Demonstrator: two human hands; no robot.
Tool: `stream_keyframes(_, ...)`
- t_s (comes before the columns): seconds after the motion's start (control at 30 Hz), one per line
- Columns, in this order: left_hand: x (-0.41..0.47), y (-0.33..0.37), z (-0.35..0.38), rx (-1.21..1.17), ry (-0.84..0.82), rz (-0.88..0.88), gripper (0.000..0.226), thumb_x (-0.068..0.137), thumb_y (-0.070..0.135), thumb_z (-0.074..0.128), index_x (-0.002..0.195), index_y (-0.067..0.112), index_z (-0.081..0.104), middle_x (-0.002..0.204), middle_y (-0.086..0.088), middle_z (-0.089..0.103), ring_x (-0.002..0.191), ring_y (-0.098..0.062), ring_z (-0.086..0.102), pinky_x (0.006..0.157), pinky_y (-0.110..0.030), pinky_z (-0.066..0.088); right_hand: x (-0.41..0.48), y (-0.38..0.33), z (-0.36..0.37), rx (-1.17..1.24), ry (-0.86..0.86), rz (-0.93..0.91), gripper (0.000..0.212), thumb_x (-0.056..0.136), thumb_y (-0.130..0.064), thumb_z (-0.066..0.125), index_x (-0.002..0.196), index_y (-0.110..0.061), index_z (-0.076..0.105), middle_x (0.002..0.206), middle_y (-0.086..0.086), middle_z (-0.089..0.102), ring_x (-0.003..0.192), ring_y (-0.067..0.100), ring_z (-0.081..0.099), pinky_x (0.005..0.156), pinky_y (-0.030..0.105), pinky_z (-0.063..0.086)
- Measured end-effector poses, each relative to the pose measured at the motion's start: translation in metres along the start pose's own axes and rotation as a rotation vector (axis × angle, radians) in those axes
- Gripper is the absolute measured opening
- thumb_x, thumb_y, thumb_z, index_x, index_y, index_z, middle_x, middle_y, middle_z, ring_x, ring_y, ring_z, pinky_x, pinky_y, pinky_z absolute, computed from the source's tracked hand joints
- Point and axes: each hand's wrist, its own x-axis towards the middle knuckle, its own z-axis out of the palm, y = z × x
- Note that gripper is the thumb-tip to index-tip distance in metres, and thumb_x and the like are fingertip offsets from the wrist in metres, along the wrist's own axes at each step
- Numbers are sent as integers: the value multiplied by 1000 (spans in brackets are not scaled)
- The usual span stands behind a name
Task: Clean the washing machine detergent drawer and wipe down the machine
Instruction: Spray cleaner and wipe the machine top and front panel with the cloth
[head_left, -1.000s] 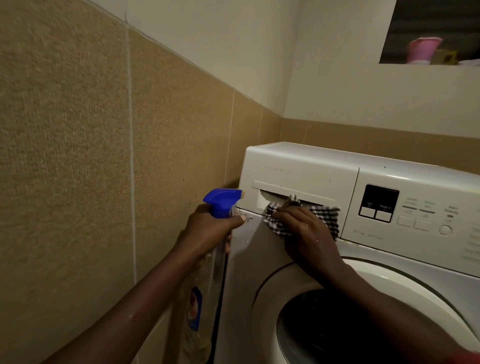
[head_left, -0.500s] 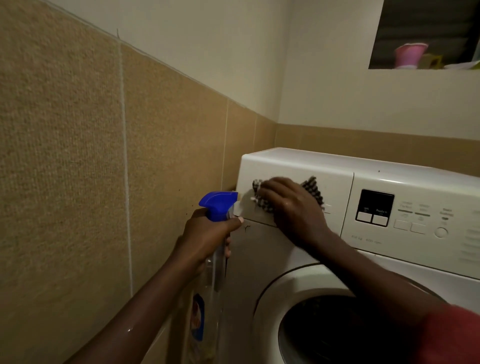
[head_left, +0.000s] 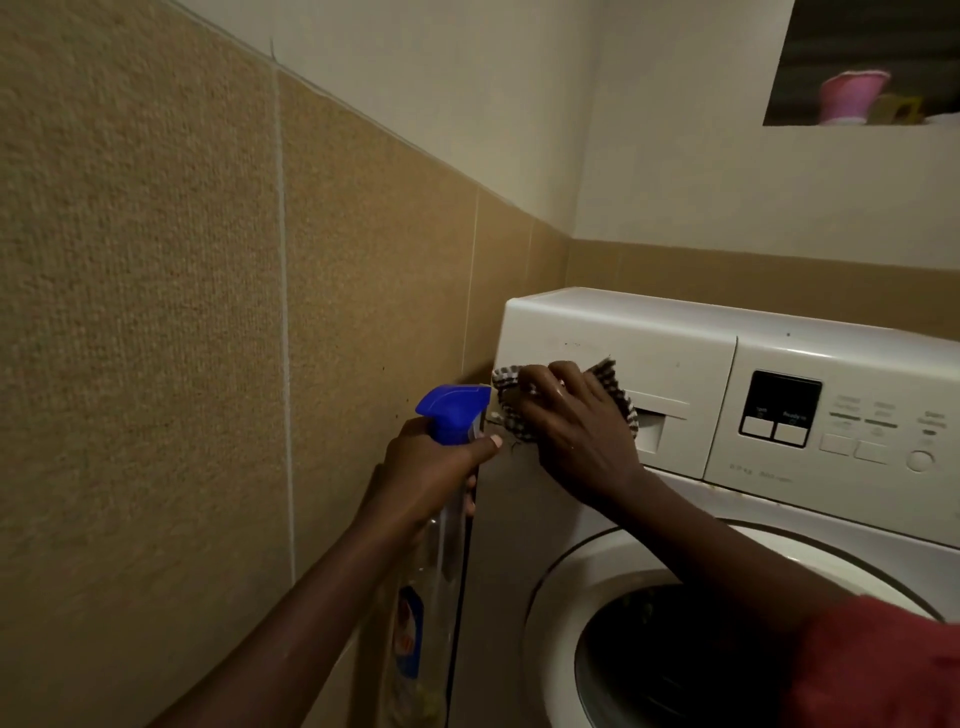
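We see a white washing machine (head_left: 675, 322) in a corner, its left side just beside a tan tiled wall (head_left: 156, 312), with only a narrow gap between them. The wall behind it is near, and its round door (head_left: 566, 587) lies below the hands.

The left hand (head_left: 426, 467) is wrapped round the neck of an upright spray bottle (head_left: 452, 410) with a blue trigger head, held in front of that gap near the machine's left front edge.

The detergent drawer (head_left: 675, 364) fills the top left of the front and sits closed. The right hand (head_left: 576, 431) presses a checked cloth (head_left: 621, 395) against the drawer's left end. The fingers lie over the cloth, lightly bent. Cloth shows past the fingertips at the corner edge and behind the knuckles, beside the handle recess (head_left: 654, 426).
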Motion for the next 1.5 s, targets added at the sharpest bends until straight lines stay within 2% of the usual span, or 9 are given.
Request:
stream_keyframes(0.1, 3, 2, -1, -9, 6, 10, 26, 85, 30, 73, 100, 11, 62, 64, -3, 61, 53, -17, 60, 54, -29, 51, 18, -6, 4, 89, -46, -13, 40, 81, -11, 60, 122, -12, 59, 124, 7, 58, 109, 26, 49, 78, 36, 47)
stream_keyframes(0.27, 2, -1, -2, -59, 14, 2, 35, 82, 38, 73, 99, 9, 64, 61, -4, 61, 52, -18, 60, 58, -32, 52, -6, -27, 10, 121, -143, -62, 40, 86, -24, 58, 125, -18, 58, 131, 3, 58, 123, 25, 49, 94, 38, 46)
stream_keyframes(0.43, 5, -2, -6, -57, 6, 13, 39, 79, 43, 75, 94, 8, 63, 64, -5, 62, 56, -21, 62, 63, -36, 55, -64, -39, 24, -25, -396, -335, 41, 89, -30, 55, 128, -20, 60, 134, 1, 58, 131, 25, 44, 104, 41, 41)
stream_keyframes(0.57, 1, -1, -5, -49, -6, 11, 32, 83, 39, 73, 90, 9, 62, 60, -3, 59, 53, -20, 59, 59, -34, 54, -34, -31, 11, -24, -230, -280, 43, 91, -22, 37, 123, -16, 65, 127, 3, 62, 122, 27, 51, 94, 39, 47)
stream_keyframes(0.8, -1, -4, 2, -15, 32, 46, 36, 82, 43, 72, 92, 10, 63, 58, -2, 60, 51, -18, 60, 62, -35, 56, 24, 20, -22, -36, -45, -10, 47, 77, -15, 67, 124, -14, 61, 130, 6, 59, 115, 30, 49, 86, 40, 46)
stream_keyframes(1.0, 3, -3, 1, -13, 19, 49, 39, 80, 47, 72, 91, 10, 63, 56, 0, 61, 52, -21, 62, 67, -41, 58, 11, 20, -32, 52, 79, 109, 43, 82, -8, 43, 117, -12, 67, 124, 6, 65, 111, 31, 53, 80, 39, 47)
stream_keyframes(1.2, 1, 1, 3, -12, -17, 33, 30, 84, 39, 71, 87, 11, 61, 54, 1, 58, 44, -13, 57, 50, -25, 51, 15, 46, -49, -17, 135, 222, 43, 73, 3, 68, 113, -11, 68, 120, 5, 67, 107, 33, 53, 76, 39, 45)
stream_keyframes(1.37, 0, 0, 6, 2, 11, 16, 34, 82, 42, 72, 93, 11, 62, 62, 0, 61, 50, -13, 60, 52, -27, 53, 28, 23, -34, -12, 93, 139, 39, 80, -7, 57, 119, -7, 64, 123, 11, 64, 110, 31, 56, 82, 40, 48)
stream_keyframes(1.5, 1, 2, 6, -43, 13, 14, 32, 82, 38, 73, 92, 11, 62, 58, 0, 59, 48, -13, 58, 51, -27, 51, 10, 18, -26, -6, -72, -56, 48, 75, -15, 70, 122, -9, 62, 125, 9, 62, 112, 30, 57, 84, 41, 50)
